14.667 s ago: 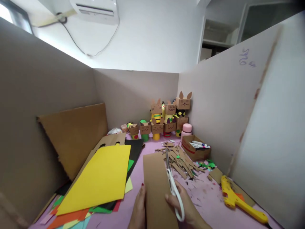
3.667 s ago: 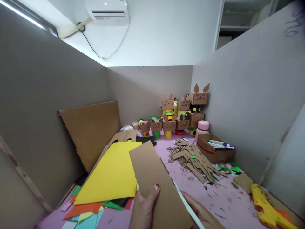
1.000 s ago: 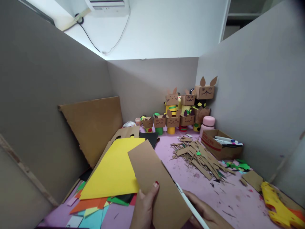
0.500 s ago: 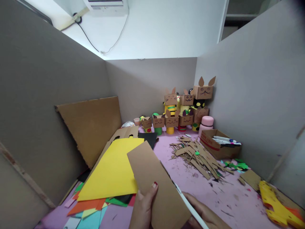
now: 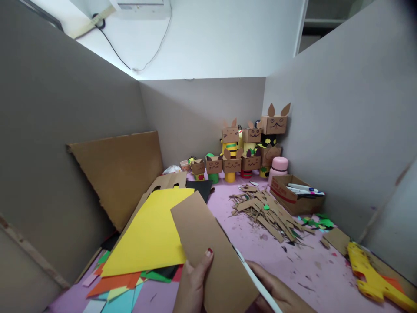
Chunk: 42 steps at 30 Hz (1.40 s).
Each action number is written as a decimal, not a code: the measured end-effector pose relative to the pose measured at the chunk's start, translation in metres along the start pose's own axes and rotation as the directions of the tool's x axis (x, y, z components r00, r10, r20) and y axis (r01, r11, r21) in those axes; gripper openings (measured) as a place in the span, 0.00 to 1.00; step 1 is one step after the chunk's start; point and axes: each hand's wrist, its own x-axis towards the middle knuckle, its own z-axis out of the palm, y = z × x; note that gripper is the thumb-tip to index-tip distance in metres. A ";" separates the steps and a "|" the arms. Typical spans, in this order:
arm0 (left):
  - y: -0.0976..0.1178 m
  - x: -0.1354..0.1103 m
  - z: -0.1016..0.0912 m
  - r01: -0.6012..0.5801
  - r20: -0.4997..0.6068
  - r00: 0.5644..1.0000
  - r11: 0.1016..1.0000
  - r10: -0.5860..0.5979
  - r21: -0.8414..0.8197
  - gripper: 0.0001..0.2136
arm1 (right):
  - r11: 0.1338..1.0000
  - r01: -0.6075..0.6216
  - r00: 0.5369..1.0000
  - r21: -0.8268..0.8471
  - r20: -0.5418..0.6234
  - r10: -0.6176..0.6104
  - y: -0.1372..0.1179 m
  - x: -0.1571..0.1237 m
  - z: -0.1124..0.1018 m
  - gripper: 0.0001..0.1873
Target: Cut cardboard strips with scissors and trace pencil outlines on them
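Held, near the front of the table [image 5: 321, 265]: one flat oblong of brown cardboard [image 5: 211, 243], tilted so that its far end leans left, just beside the yellow sheet [image 5: 146, 239]. Left hand [image 5: 193, 280]: gripping the cardboard by its left edge, thumb flat across the upper face, the other fingers hidden beneath; a hold that probably keeps the piece steady and leaves its right edge free. Right hand [image 5: 276, 289]: closed around the white handle of the scissors [image 5: 259, 282], which lie along that right edge; how the fingers sit in the loops cannot be told. The slant likely suits the line of the blades. Left side: the yellow sheet, topmost on a stack of coloured paper [image 5: 120, 284], within easy reach; behind it, a large cardboard panel [image 5: 120, 174] leaning on the partition, perhaps to save table space. Right side: a heap of cardboard offcuts [image 5: 263, 213], apart from the hands, apparently pushed aside; an open box [image 5: 286, 204] keeping pens [image 5: 302, 189] together; a yellow glue gun [image 5: 368, 271] lying by the wall. Back: cardboard animal figures [image 5: 232, 165] in a row, some raised behind others, seemingly out of the way; beside them, a pink bottle [image 5: 278, 167].
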 end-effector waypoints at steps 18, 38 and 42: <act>-0.012 0.001 -0.003 -0.033 0.105 0.994 0.999 0.029 0.032 0.37 | 0.997 -0.067 0.995 0.043 -0.075 0.070 -0.024 -0.002 0.010 0.41; -0.022 0.004 -0.010 -0.011 0.177 0.984 0.996 -0.006 0.094 0.32 | 0.988 -0.016 0.983 0.155 -0.177 0.044 -0.007 0.002 0.009 0.35; -0.031 0.008 -0.015 0.038 0.209 0.976 0.993 -0.061 0.114 0.32 | 0.986 0.028 0.986 0.162 -0.166 0.000 -0.013 0.005 0.008 0.32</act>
